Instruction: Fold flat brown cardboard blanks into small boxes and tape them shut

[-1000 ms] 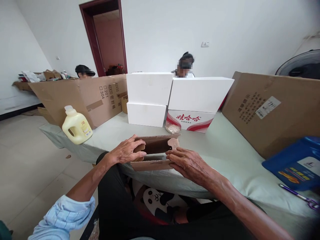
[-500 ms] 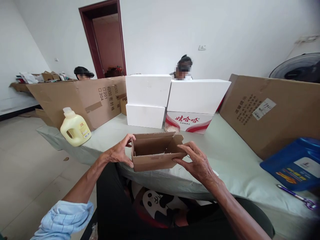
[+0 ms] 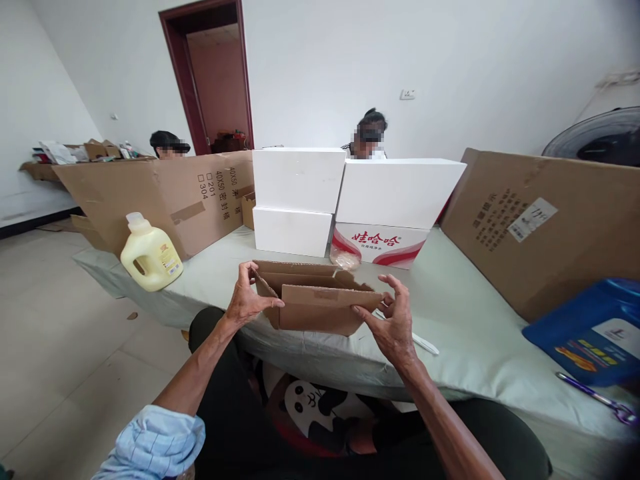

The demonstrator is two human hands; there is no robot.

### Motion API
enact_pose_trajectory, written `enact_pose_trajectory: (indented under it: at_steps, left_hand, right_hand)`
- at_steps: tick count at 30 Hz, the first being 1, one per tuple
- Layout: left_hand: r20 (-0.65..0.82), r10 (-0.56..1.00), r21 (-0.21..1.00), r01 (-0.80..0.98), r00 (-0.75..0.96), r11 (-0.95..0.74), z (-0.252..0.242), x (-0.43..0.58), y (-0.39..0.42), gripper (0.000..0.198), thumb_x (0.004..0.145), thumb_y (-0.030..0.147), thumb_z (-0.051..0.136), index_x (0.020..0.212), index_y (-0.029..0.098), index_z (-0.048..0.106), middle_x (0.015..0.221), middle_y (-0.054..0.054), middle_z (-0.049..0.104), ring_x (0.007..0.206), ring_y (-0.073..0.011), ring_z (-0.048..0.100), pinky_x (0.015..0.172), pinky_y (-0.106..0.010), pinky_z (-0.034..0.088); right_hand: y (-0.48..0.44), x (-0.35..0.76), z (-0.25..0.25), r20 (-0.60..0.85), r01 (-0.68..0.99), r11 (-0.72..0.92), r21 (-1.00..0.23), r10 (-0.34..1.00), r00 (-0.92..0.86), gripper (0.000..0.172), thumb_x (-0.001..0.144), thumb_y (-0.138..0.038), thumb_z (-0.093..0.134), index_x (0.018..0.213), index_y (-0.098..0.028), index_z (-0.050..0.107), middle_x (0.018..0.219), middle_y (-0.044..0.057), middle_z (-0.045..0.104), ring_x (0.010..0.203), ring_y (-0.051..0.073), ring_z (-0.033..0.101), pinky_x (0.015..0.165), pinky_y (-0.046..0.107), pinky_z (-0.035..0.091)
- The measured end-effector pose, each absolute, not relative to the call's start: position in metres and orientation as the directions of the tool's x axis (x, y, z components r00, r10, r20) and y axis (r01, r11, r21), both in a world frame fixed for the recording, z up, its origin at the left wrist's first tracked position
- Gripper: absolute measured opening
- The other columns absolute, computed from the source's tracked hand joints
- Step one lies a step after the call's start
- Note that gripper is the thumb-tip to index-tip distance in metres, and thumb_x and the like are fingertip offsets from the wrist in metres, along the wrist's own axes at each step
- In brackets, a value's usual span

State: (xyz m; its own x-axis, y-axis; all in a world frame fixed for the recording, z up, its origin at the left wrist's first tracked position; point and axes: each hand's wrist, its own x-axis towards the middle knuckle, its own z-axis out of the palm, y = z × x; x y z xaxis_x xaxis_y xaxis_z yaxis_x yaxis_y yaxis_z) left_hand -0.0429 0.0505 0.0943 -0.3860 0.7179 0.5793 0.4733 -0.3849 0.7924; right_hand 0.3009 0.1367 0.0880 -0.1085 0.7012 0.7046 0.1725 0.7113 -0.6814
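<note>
A small open-topped brown cardboard box [image 3: 320, 313] is at the near edge of the cloth-covered table [image 3: 465, 327]. My left hand [image 3: 249, 300] grips its left end, fingers at the back corner and thumb by the front. At the right end, my right hand [image 3: 389, 317] pinches the front panel's corner, the thumb on the front face. The left end panel slants inward, apart from the front panel. A white slim tool [image 3: 425, 343] lies right of the box, partly behind my right wrist.
White boxes [image 3: 300, 180] and a red-and-white box [image 3: 377, 245] stand behind. Large cartons [image 3: 200, 207] flank them. A yellow jug [image 3: 150, 253] is left; a blue container [image 3: 590, 333] and purple scissors [image 3: 595, 397] are right. Two people [image 3: 369, 137] sit beyond.
The box's left end has opened away from its front panel. My left hand has moved slightly up and right, and my right hand's fingers have lifted at the right end. More of the white tool shows.
</note>
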Motion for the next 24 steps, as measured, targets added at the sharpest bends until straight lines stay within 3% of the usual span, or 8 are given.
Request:
enact_pose_trajectory:
  at_steps: [3,5,7,13,16,19,21,24]
  left_hand:
    - [0.599,0.659,0.782,0.510,-0.455,-0.359,0.092,-0.040,0.058,0.103,0.041,0.042,0.111,0.118,0.028,0.045,0.123,-0.002,0.059,0.109,-0.0232,0.064,0.096,-0.035,0.050]
    - [0.618,0.615,0.768,0.544,-0.489,-0.339,0.091,-0.038,0.062,0.100,0.043,0.039,0.111,0.118,0.028,0.045,0.119,-0.001,0.058,0.106,-0.0221,0.063,0.094,-0.034,0.050]
    - [0.636,0.572,0.752,0.581,-0.518,-0.311,0.091,-0.037,0.067,0.097,0.047,0.037,0.110,0.118,0.028,0.045,0.115,0.001,0.058,0.104,-0.0213,0.062,0.092,-0.033,0.050]
    - [0.618,0.523,0.768,0.592,-0.587,-0.244,0.093,-0.033,0.081,0.093,0.056,0.032,0.106,0.127,0.029,0.046,0.118,-0.001,0.063,0.104,-0.0234,0.067,0.092,-0.037,0.055]
    - [0.627,0.523,0.768,0.569,-0.577,-0.294,0.097,-0.032,0.085,0.103,0.058,0.031,0.106,0.141,0.027,0.045,0.128,-0.008,0.065,0.118,-0.0300,0.068,0.102,-0.043,0.056]
    - [0.599,0.574,0.793,0.514,-0.558,-0.328,0.107,-0.034,0.086,0.111,0.062,0.037,0.104,0.153,0.024,0.043,0.127,-0.011,0.068,0.117,-0.0318,0.070,0.105,-0.047,0.056]
    - [0.565,0.622,0.820,0.449,-0.542,-0.354,0.117,-0.037,0.083,0.108,0.062,0.041,0.102,0.153,0.021,0.047,0.126,-0.011,0.070,0.114,-0.0310,0.072,0.105,-0.047,0.057]
    - [0.491,0.741,0.871,0.297,-0.459,-0.393,0.137,-0.042,0.073,0.087,0.063,0.045,0.099,0.136,0.017,0.062,0.121,-0.012,0.076,0.109,-0.0301,0.075,0.100,-0.044,0.060]
  right_hand:
    - [0.138,0.301,0.086,0.668,0.173,0.681,-0.712,0.732,-0.133,0.079,0.086,-0.052,0.089,0.153,-0.029,0.054,0.151,0.013,0.060,0.094,0.019,0.065,0.085,0.036,0.063]
    - [0.140,0.303,0.085,0.633,0.193,0.669,-0.718,0.742,-0.219,0.054,0.088,-0.055,0.085,0.129,-0.023,0.071,0.126,0.010,0.073,0.094,0.022,0.067,0.085,0.036,0.061]
    - [0.144,0.307,0.084,0.568,0.218,0.641,-0.736,0.760,-0.315,0.041,0.088,-0.060,0.082,0.099,-0.020,0.078,0.100,0.007,0.076,0.090,0.024,0.067,0.082,0.035,0.059]
    - [0.147,0.316,0.076,0.318,0.302,0.494,-0.815,0.818,-0.479,0.048,0.085,-0.065,0.076,0.072,-0.020,0.068,0.072,0.001,0.065,0.068,0.018,0.053,0.062,0.029,0.045]
    - [0.146,0.318,0.074,0.266,0.315,0.453,-0.834,0.830,-0.490,0.052,0.083,-0.068,0.074,0.066,-0.021,0.060,0.065,-0.001,0.056,0.064,0.016,0.046,0.058,0.028,0.038]
    - [0.143,0.322,0.074,0.248,0.299,0.424,-0.855,0.840,-0.483,0.057,0.084,-0.071,0.074,0.062,-0.022,0.054,0.059,-0.003,0.047,0.059,0.014,0.039,0.055,0.028,0.033]
    - [0.141,0.325,0.074,0.217,0.280,0.392,-0.876,0.840,-0.498,0.060,0.083,-0.074,0.075,0.060,-0.022,0.053,0.056,-0.003,0.043,0.056,0.013,0.037,0.053,0.029,0.031]
    - [0.137,0.333,0.071,0.173,0.239,0.342,-0.909,0.829,-0.532,0.064,0.079,-0.080,0.078,0.059,-0.022,0.057,0.054,-0.003,0.045,0.053,0.013,0.037,0.052,0.029,0.031]
